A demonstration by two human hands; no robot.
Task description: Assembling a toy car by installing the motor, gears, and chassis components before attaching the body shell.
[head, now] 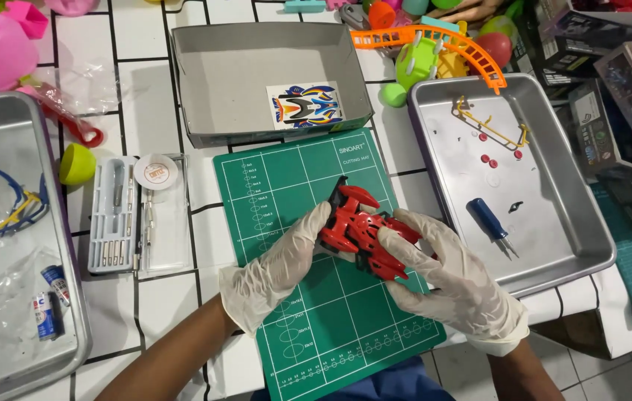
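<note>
Likely a hobby workbench: cutting mat (316, 312), metal trays (553, 223).

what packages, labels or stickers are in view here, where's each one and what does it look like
Sticker sheet: white rectangle with a blue, orange and black car-shaped design, lying in the grey cardboard box lid above the green cutting mat.
Round label: white disc with a dark centre, on the clear tool case, left of the mat.
Dark printed boxes: stacked at the right edge, beside the metal tray.
</note>
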